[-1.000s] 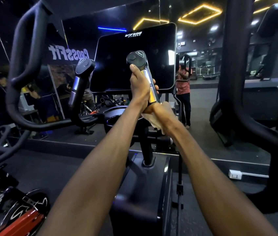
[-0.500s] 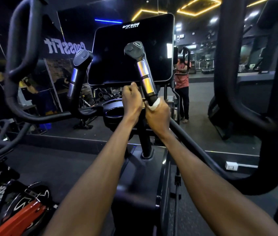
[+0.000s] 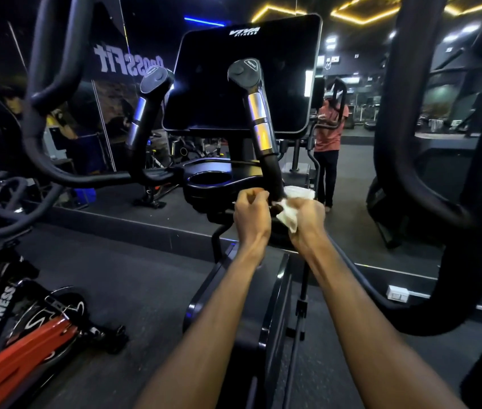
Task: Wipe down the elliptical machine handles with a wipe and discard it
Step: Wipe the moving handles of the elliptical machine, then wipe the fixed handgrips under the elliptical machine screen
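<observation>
Gym mirror beyond; wipe [image 3: 291, 208] in right hand [image 3: 307, 221]

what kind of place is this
Most likely a commercial gym: an elliptical console with handles, a mirrored wall showing CrossFit lettering, and a red exercise bike marked Viva Fitness.

Head-worn view, forward and downward

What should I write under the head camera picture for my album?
Both hands, left hand and right hand, rub a white wipe at the bottom of the elliptical's handle.
</observation>
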Tool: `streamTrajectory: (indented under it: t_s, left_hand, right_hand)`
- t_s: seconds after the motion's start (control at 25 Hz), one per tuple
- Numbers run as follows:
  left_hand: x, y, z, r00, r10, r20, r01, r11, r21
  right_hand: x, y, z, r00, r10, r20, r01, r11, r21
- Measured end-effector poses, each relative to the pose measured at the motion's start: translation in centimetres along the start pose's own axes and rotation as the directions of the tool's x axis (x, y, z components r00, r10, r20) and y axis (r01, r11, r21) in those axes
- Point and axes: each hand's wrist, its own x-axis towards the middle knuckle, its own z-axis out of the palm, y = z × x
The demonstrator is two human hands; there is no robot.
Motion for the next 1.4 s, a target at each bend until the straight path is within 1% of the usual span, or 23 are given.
streamTrajectory:
  t_s: [0.04,0.08,0.12,0.16,0.2,0.24,0.28,0.36,0.44,0.56,0.64,0.72,0.8,0.84,0.96,1.04,1.08,1.16,1.24,1.32,1.4]
  left_hand:
    - [0.2,0.3,-0.1,1.0,0.003,-0.012,-0.003,1.0,0.01]
    - [0.4,0.6,-0.1,1.0,0.012,-0.017,-0.012,1.0,0.017]
    - [0.3,1.1,-0.2,1.0,0.014,-0.02,-0.014,1.0,0.024]
    - [0.3,1.5,-0.1,0.999,0.017,-0.027,-0.017,1.0,0.026]
    - [0.2,1.9,-0.2,0.999,0.017,-0.034,-0.016,1.0,0.024]
    - [0.1,2.2,-0.4,0.999,0.016,-0.04,-0.015,1.0,0.017]
    - [0.1,2.5,-0.6,0.999,0.003,-0.042,-0.002,1.0,0.012]
    - [0.5,2.5,-1.6,0.999,-0.023,-0.042,0.024,1.0,0.014]
    - [1.2,2.2,-2.8,0.998,-0.048,-0.051,0.049,0.999,0.008]
    - [3.1,0.6,-4.4,0.995,-0.074,-0.068,0.079,0.994,0.079]
    - [2.0,2.0,-5.2,0.994,-0.083,-0.069,0.092,0.988,0.126]
    - [-0.1,4.4,-5.9,0.995,-0.08,-0.056,0.085,0.993,0.082]
    - [-1.8,5.9,-6.8,0.994,-0.1,-0.047,0.101,0.994,0.038]
    - [-2.6,6.4,-7.5,0.993,-0.11,-0.051,0.111,0.994,0.019]
    - [-5.3,7.5,-9.8,0.993,-0.089,-0.08,0.091,0.996,0.026]
    - [-7.7,7.9,-11.3,0.992,-0.064,-0.113,0.075,0.993,0.096]
    - [-9.1,8.1,-12.1,0.987,-0.029,-0.158,0.054,0.986,0.157]
    - [-12.1,8.6,-13.9,0.954,0.056,-0.294,0.027,0.962,0.27]
    - [-14.9,8.8,-16.6,0.897,0.126,-0.423,0.047,0.925,0.376]
    - [-17.6,9.3,-19.5,0.847,0.172,-0.503,0.061,0.909,0.413]
    - [-21.2,10.5,-22.5,0.776,0.231,-0.587,0.069,0.894,0.443]
  right_hand:
    - [0.4,-0.3,0.4,0.985,0.172,0.001,-0.168,0.964,0.205]
    - [1.0,-0.7,0.9,0.957,0.29,0.03,-0.285,0.907,0.311]
    - [1.8,-1.1,1.7,0.937,0.347,0.038,-0.338,0.878,0.339]
    - [2.3,-1.7,2.5,0.922,0.387,0.018,-0.371,0.868,0.329]
    - [2.7,-2.3,3.3,0.909,0.415,-0.032,-0.389,0.874,0.29]
    - [2.9,-2.5,4.0,0.902,0.43,-0.049,-0.405,0.878,0.256]
    - [2.8,-2.6,4.5,0.898,0.438,-0.036,-0.419,0.878,0.232]
    - [1.6,-2.6,5.0,0.873,0.483,0.064,-0.478,0.822,0.31]
    - [-0.1,-2.1,5.3,0.858,0.498,0.126,-0.502,0.763,0.407]
    - [-3.1,-2.8,6.2,0.871,0.449,0.198,-0.484,0.721,0.496]
    - [-4.6,-4.2,7.3,0.88,0.4,0.258,-0.476,0.721,0.504]
    - [-6.0,-5.2,8.6,0.884,0.358,0.302,-0.46,0.786,0.414]
    - [-7.4,-5.5,10.0,0.909,0.322,0.264,-0.387,0.886,0.255]
    - [-8.2,-5.3,10.4,0.916,0.308,0.257,-0.359,0.916,0.18]
    - [-11.8,-3.6,10.1,0.906,0.311,0.286,-0.329,0.944,0.015]
    - [-14.5,-2.7,9.5,0.888,0.314,0.336,-0.304,0.949,-0.084]
    - [-15.9,-2.4,9.4,0.87,0.323,0.373,-0.298,0.946,-0.124]
    - [-18.7,-1.7,9.4,0.818,0.35,0.457,-0.3,0.937,-0.179]
    - [-21.9,-0.9,9.4,0.751,0.381,0.539,-0.303,0.925,-0.231]
    - [-25.3,-0.3,9.3,0.71,0.398,0.581,-0.295,0.917,-0.268]
    - [-29.4,0.2,9.4,0.665,0.408,0.625,-0.292,0.913,-0.286]
